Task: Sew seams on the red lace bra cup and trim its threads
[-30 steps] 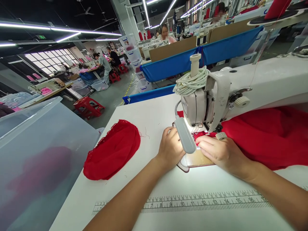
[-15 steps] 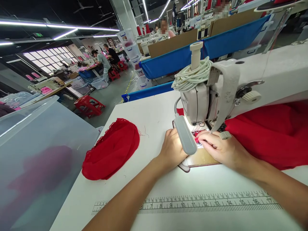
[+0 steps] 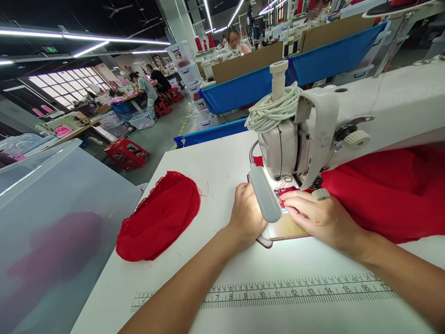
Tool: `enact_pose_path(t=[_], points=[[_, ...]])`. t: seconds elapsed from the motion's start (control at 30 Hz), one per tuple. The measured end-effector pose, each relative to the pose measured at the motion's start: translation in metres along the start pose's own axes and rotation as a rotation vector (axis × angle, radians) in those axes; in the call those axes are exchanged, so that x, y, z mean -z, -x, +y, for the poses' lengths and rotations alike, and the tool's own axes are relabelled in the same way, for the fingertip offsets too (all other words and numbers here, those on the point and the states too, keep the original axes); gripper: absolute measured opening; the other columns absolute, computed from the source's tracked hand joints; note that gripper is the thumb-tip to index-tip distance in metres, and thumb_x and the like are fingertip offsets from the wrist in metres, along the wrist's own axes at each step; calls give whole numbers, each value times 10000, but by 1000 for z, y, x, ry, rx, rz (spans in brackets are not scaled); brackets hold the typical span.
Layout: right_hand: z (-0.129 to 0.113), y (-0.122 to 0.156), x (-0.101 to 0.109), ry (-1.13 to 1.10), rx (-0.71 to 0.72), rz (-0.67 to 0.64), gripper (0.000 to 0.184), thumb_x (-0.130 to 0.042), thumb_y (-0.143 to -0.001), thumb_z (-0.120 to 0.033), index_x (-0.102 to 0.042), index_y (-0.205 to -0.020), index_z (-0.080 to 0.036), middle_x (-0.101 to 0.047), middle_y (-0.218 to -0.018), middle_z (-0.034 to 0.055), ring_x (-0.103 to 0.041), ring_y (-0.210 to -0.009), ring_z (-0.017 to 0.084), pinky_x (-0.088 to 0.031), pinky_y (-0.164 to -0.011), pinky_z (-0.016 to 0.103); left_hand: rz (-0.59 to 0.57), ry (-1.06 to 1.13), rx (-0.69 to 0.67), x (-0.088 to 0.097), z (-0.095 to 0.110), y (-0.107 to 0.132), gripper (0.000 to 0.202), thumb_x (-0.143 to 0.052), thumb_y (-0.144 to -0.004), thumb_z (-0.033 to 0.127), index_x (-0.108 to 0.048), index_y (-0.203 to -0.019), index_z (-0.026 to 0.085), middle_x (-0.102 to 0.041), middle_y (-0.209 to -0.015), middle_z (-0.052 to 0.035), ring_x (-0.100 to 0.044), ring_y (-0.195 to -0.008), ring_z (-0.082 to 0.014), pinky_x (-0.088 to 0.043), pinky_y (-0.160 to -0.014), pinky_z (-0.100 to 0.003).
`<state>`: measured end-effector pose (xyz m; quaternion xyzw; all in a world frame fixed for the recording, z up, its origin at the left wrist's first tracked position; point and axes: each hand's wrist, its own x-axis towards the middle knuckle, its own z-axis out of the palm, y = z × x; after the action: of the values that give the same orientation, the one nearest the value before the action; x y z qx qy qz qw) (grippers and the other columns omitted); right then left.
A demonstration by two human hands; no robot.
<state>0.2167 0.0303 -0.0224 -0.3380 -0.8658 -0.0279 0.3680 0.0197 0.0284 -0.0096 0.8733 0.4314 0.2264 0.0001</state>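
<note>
A white sewing machine (image 3: 281,150) stands over the table, with a strip of red fabric (image 3: 285,190) under its needle area. My right hand (image 3: 321,218) is closed, its thumb and fingertips pinching the edge of that fabric just in front of the needle area. To the left of the needle, my left hand (image 3: 247,215) rests with bent fingers. A grey lamp head (image 3: 265,195) covers most of its fingertips, so what they hold is hidden. More red cloth (image 3: 389,195) lies behind my right forearm, beneath the machine arm.
A folded red fabric piece (image 3: 160,215) with a scalloped edge lies on the white table (image 3: 208,162) at left. Beyond it stands a translucent bin (image 3: 76,185). A printed ruler (image 3: 257,294) runs along the front. Red stools (image 3: 127,153) and co-workers are farther back.
The whole view has shifted slightly, so things sit a little farther left. Both hands stay by the needle, and slightly more red fabric shows above my right fingers.
</note>
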Motion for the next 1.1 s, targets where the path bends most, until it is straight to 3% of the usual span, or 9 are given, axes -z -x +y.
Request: enact_pose_path(t=[0.17,0.37,0.57,0.8,1.1], points=[[-1,2,-4,-20,-110,-30,193,-493,-902,-207,-669,-961,-158,-611,-591,-3,-523,-462,111,-386,-444,218,-13,42,18,3,5,-2,249,-452,-903,147,-675,-832,231,-631,-752,-21,-531,-838,-217,-403,-826,-419],[0,2,-8,-1,-133,-32,268,-459,-932,-207,-692,-800,-221,-688,-726,32,-576,-568,126,-395,-503,231,0,81,34,1,3,0,195,-483,-887,124,-649,-835,210,-671,-817,-19,-543,-904,-218,-394,-886,-430],[-1,1,-6,-21,-126,-25,259,-475,-922,-204,-709,-816,-234,-709,-750,29,-619,-608,139,-430,-533,234,9,79,107,1,0,3,165,-533,-833,100,-651,-845,214,-669,-838,-25,-554,-924,-232,-394,-821,-417],[-1,2,-7,2,-143,-51,246,-483,-928,-244,-713,-840,-231,-721,-762,38,-614,-577,141,-414,-510,241,75,61,119,0,2,2,149,-525,-824,129,-645,-803,215,-657,-793,-21,-556,-921,-228,-385,-857,-413],[-1,2,-8,22,-96,-50,248,-465,-941,-215,-666,-796,-213,-692,-728,23,-605,-594,127,-328,-461,238,-15,125,34,10,1,0,126,-532,-822,162,-624,-888,217,-657,-875,-33,-543,-907,-223,-406,-846,-404]])
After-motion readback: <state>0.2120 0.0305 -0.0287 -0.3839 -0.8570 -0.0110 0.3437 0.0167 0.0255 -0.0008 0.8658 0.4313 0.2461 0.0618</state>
